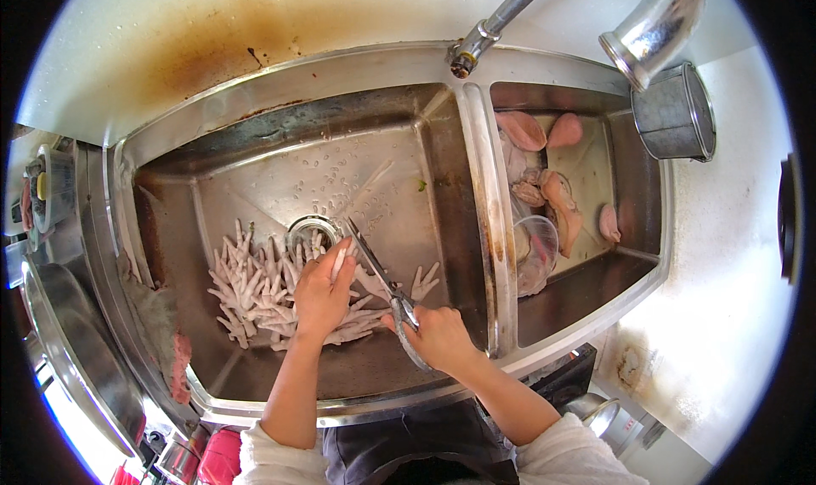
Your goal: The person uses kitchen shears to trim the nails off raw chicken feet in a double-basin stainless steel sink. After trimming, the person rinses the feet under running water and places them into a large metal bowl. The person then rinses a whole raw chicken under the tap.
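Observation:
My right hand (441, 337) grips the handles of a pair of metal kitchen scissors (375, 263), whose blades point up toward the drain. To their left, my left hand (324, 288) pinches a pale chicken foot (339, 263), partly hidden by the fingers, close beside the blades. Below and left of that hand a heap of chicken feet (252, 287) lies on the floor of the large steel sink basin (255, 182). One chicken foot (424, 283) rests apart, just above my right hand. Small clipped bits (331, 177) are scattered beyond the drain (312, 225).
The right basin (586, 198) holds pinkish meat pieces (561, 207) and a clear plastic bowl (537, 255) in shallow water. A faucet spout (475, 45) reaches over the divider (488, 230). A metal strainer cup (674, 112) hangs at the right. A ragged cloth (180, 367) drapes the left rim.

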Demonstrator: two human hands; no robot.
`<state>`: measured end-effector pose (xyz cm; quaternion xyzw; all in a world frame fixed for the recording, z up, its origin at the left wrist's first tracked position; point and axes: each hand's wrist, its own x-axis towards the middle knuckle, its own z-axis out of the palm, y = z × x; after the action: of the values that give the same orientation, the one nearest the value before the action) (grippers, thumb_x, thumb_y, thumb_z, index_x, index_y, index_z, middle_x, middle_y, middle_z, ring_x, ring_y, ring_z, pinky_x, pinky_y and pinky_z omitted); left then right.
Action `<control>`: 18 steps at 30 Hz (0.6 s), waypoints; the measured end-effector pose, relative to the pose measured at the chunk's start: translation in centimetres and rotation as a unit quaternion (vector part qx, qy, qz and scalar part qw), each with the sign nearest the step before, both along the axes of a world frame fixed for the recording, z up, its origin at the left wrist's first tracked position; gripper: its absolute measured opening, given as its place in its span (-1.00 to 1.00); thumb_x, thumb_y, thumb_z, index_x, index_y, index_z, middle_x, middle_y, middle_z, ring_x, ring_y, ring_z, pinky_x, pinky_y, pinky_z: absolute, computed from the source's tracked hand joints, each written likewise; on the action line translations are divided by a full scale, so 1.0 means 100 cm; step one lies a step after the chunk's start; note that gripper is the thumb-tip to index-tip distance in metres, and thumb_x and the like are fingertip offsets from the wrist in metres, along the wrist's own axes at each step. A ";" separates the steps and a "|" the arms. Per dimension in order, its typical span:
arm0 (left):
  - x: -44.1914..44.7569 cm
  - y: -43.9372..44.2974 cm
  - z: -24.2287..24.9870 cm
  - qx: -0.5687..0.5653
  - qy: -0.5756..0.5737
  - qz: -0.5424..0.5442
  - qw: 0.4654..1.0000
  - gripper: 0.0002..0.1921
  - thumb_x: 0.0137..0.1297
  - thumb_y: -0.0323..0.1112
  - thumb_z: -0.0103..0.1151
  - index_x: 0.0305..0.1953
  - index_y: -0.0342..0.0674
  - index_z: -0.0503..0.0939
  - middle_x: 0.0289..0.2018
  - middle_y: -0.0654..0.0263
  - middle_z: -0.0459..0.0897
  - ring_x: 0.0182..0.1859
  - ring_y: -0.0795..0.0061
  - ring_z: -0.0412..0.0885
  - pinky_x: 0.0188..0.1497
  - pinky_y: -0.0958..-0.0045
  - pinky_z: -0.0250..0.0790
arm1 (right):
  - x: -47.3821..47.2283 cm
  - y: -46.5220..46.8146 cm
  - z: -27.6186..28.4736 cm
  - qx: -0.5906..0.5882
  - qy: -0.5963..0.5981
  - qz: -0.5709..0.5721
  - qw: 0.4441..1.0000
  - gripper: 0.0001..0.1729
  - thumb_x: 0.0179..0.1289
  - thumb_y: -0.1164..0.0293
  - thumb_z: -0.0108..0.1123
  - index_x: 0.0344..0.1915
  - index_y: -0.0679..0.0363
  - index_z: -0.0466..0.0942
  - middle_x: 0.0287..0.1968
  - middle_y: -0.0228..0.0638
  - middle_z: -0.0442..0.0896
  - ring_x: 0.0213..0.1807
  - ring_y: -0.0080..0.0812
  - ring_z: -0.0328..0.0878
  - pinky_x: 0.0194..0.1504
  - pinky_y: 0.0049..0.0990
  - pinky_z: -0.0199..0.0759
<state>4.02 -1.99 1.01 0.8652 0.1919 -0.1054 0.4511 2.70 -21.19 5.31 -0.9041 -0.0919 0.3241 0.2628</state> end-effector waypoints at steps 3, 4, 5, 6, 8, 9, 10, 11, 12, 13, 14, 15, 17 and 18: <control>-0.001 -0.001 -0.001 0.011 0.005 -0.004 1.000 -0.68 0.35 -0.11 0.00 0.08 0.09 0.55 -0.28 0.21 0.66 -0.16 0.21 0.55 -0.07 0.27 0.37 | -0.004 -0.001 -0.006 0.020 0.022 -0.010 1.000 -0.52 0.23 0.08 0.12 -0.53 0.32 0.51 -0.62 0.09 0.54 -0.51 0.16 0.55 -0.36 -0.04 0.46; -0.002 -0.001 -0.002 0.012 0.008 -0.007 1.000 -0.68 0.35 -0.11 0.00 0.08 0.09 0.55 -0.28 0.21 0.66 -0.16 0.21 0.55 -0.07 0.27 0.37 | -0.005 -0.001 -0.007 0.017 0.027 -0.005 0.999 -0.52 0.24 0.08 0.11 -0.53 0.32 0.51 -0.61 0.09 0.54 -0.50 0.17 0.55 -0.35 -0.03 0.45; -0.003 0.000 -0.002 0.014 0.012 -0.010 1.000 -0.68 0.36 -0.11 -0.01 0.09 0.10 0.54 -0.28 0.21 0.66 -0.16 0.21 0.56 -0.07 0.27 0.37 | -0.006 -0.001 -0.008 0.014 0.031 0.000 0.999 -0.52 0.24 0.09 0.11 -0.52 0.33 0.51 -0.61 0.09 0.54 -0.50 0.19 0.54 -0.35 -0.02 0.45; -0.004 0.000 -0.003 0.014 0.018 -0.007 1.000 -0.68 0.36 -0.11 -0.01 0.09 0.10 0.54 -0.28 0.21 0.66 -0.16 0.22 0.56 -0.07 0.27 0.38 | -0.006 -0.001 -0.008 0.017 0.034 -0.001 0.999 -0.52 0.25 0.08 0.10 -0.52 0.34 0.51 -0.61 0.09 0.54 -0.50 0.20 0.54 -0.35 -0.02 0.45; -0.005 0.002 -0.005 0.000 0.032 -0.006 0.999 -0.67 0.37 -0.10 -0.03 0.11 0.10 0.52 -0.27 0.19 0.66 -0.14 0.20 0.56 -0.06 0.27 0.37 | -0.007 0.000 -0.008 0.019 0.041 0.001 0.999 -0.50 0.27 0.08 0.09 -0.50 0.35 0.52 -0.60 0.10 0.55 -0.50 0.22 0.53 -0.36 -0.01 0.44; -0.006 0.003 -0.006 -0.013 0.044 0.001 0.999 -0.67 0.37 -0.10 -0.04 0.11 0.10 0.52 -0.27 0.18 0.66 -0.13 0.19 0.56 -0.06 0.27 0.37 | -0.007 0.000 -0.007 0.022 0.046 -0.014 0.999 -0.49 0.27 0.07 0.08 -0.51 0.35 0.51 -0.60 0.10 0.55 -0.50 0.22 0.52 -0.37 -0.01 0.44; -0.006 0.005 -0.007 -0.029 0.057 0.011 0.998 -0.66 0.38 -0.11 -0.04 0.13 0.04 0.50 -0.18 0.17 0.64 -0.07 0.25 0.55 0.00 0.32 0.34 | -0.008 0.000 -0.006 0.023 0.050 -0.025 0.998 -0.47 0.28 0.06 0.07 -0.52 0.35 0.51 -0.59 0.11 0.55 -0.51 0.23 0.52 -0.38 -0.02 0.44; -0.005 0.008 -0.007 -0.047 0.072 0.025 0.996 -0.64 0.40 -0.13 -0.04 0.15 -0.01 0.49 -0.10 0.15 0.62 -0.01 0.31 0.54 0.07 0.37 0.31 | -0.009 0.000 -0.005 0.024 0.052 -0.036 0.998 -0.46 0.29 0.05 0.06 -0.53 0.36 0.50 -0.59 0.11 0.55 -0.51 0.23 0.52 -0.39 -0.02 0.44; -0.005 0.011 -0.008 -0.057 0.091 0.041 0.993 -0.63 0.41 -0.14 -0.04 0.17 -0.07 0.47 -0.01 0.14 0.60 0.05 0.37 0.53 0.13 0.41 0.28 | -0.007 0.001 -0.005 0.038 0.049 -0.054 0.997 -0.45 0.28 0.03 0.07 -0.52 0.35 0.49 -0.59 0.10 0.55 -0.51 0.21 0.52 -0.39 -0.03 0.45; -0.006 0.012 -0.008 -0.068 0.104 0.043 0.991 -0.63 0.41 -0.14 -0.04 0.17 -0.07 0.47 -0.01 0.16 0.60 0.05 0.41 0.52 0.12 0.43 0.28 | -0.008 0.001 -0.004 0.049 0.052 -0.073 0.995 -0.45 0.27 0.01 0.07 -0.52 0.34 0.48 -0.60 0.09 0.55 -0.52 0.20 0.53 -0.40 -0.05 0.45; -0.008 0.012 -0.007 -0.071 0.122 0.041 0.989 -0.63 0.42 -0.13 -0.04 0.18 -0.06 0.46 -0.02 0.18 0.60 0.05 0.44 0.51 0.12 0.45 0.27 | -0.010 0.002 -0.001 0.052 0.070 -0.095 0.992 -0.44 0.27 -0.01 0.08 -0.51 0.33 0.47 -0.60 0.08 0.56 -0.52 0.19 0.54 -0.40 -0.06 0.46; -0.007 0.013 -0.008 -0.074 0.130 0.038 0.988 -0.62 0.42 -0.13 -0.05 0.18 -0.06 0.46 -0.02 0.20 0.60 0.04 0.48 0.50 0.12 0.46 0.27 | -0.008 0.003 0.000 0.038 0.035 -0.072 0.996 -0.44 0.25 -0.03 0.09 -0.50 0.32 0.46 -0.61 0.05 0.56 -0.53 0.16 0.55 -0.41 -0.08 0.47; -0.007 0.011 -0.007 -0.034 0.072 0.012 0.997 -0.64 0.36 -0.12 -0.06 0.14 0.04 0.48 -0.13 0.05 0.62 -0.01 0.09 0.53 0.02 0.25 0.35 | -0.004 0.008 0.002 0.001 0.001 -0.023 1.000 -0.43 0.21 -0.06 0.12 -0.49 0.29 0.44 -0.64 -0.01 0.56 -0.54 0.10 0.57 -0.43 -0.12 0.49; -0.008 0.009 -0.005 -0.006 0.076 0.000 0.997 -0.64 0.35 -0.12 -0.05 0.13 0.05 0.48 -0.14 0.05 0.62 -0.02 0.07 0.53 0.01 0.23 0.36 | -0.004 0.010 0.004 -0.004 -0.013 -0.014 1.000 -0.44 0.19 -0.07 0.14 -0.47 0.28 0.44 -0.64 -0.03 0.56 -0.55 0.07 0.58 -0.44 -0.13 0.49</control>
<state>3.19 -1.07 0.51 0.8521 0.2250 -0.1719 0.4403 2.27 -20.19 5.74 -0.9102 -0.0818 0.3094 0.2628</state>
